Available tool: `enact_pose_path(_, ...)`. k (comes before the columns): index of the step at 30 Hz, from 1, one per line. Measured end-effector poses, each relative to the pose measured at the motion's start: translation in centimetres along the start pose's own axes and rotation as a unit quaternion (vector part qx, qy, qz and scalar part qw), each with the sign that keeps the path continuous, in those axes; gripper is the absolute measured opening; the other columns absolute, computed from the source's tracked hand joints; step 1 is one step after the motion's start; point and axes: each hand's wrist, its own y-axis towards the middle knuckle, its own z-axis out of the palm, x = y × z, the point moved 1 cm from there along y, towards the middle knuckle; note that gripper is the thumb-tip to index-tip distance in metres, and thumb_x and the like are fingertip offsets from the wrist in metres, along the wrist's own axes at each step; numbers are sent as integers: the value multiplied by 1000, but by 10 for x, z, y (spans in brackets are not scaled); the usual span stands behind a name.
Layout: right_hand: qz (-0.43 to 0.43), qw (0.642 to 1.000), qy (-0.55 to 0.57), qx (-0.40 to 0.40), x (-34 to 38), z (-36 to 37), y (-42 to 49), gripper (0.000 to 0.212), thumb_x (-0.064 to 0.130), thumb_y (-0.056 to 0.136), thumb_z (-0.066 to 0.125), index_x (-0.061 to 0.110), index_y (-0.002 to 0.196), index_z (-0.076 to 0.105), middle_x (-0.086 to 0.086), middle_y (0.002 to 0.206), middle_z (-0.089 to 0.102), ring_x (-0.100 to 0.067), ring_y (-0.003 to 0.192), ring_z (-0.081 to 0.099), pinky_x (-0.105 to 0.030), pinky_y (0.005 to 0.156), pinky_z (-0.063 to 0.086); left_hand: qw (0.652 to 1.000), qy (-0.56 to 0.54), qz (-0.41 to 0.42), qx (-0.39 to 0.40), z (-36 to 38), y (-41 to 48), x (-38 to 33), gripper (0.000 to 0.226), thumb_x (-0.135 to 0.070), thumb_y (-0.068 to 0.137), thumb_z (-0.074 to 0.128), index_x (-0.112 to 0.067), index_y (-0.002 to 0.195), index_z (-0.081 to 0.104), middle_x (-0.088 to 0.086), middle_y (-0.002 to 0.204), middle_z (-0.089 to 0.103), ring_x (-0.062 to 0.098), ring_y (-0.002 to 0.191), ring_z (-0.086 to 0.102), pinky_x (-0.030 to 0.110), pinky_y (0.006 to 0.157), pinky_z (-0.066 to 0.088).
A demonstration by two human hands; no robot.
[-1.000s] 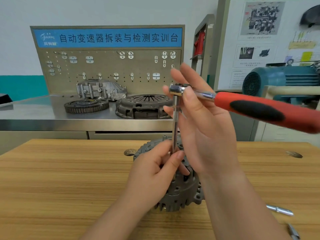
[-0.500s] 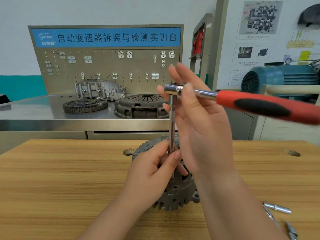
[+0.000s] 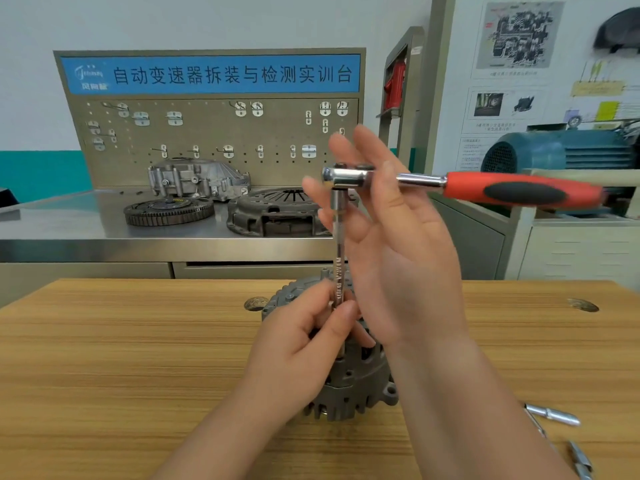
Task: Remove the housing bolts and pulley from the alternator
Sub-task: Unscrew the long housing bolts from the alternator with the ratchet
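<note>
alternator [image 3: 360, 382] on wooden table [image 3: 138, 358], half hidden by hands | left hand [image 3: 304, 344] pinches extension bar [image 3: 337, 244] low | right hand [image 3: 398, 254] straight-fingered against ratchet [image 3: 519, 190] head | metal bits [image 3: 554, 415] right | flywheel [image 3: 169, 211], clutch cover [image 3: 273, 213] behind

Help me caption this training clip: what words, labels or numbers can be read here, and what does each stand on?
"自动变速器拆装与检测实训台": white characters on the blue banner atop the tool board.
The logo at the banner's left end: too blurred to read.
Engraving on the extension bar: blurred, unreadable.
Captions on the wall posters: too small to read.
</note>
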Motion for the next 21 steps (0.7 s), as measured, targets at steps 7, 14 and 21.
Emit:
enact_pose_path(7, 14, 1000, -10, -21, 5, -1, 1, 21, 28, 89, 58, 26, 106, 69, 6, 112, 72, -15, 105, 65, -31, 91, 50, 1000, -1, -14, 4, -1, 0, -2, 32, -47, 88, 46, -21, 87, 64, -12, 75, 72, 42, 65, 60, 57, 60, 49)
enact_pose_path(14, 25, 1000, -2, 3, 6, -1, 0, 27, 35, 93, 49, 23, 112, 63, 5, 110, 72, -23, 105, 68, -29, 90, 53, 999, -28, -30, 11, -2, 2, -3, 28, -49, 87, 47, -29, 96, 66, -9, 78, 73, 46, 70, 58, 54, 62, 48)
enact_pose_path(21, 24, 998, -53, -23, 6, -2, 1, 24, 35, 89, 55, 29, 107, 68, 6, 117, 71, -9, 106, 62, -30, 96, 49, 998, -34, -40, 18, -3, 3, -2, 32, -46, 86, 51, -18, 93, 67, -5, 80, 74, 48, 70, 61, 63, 65, 51)
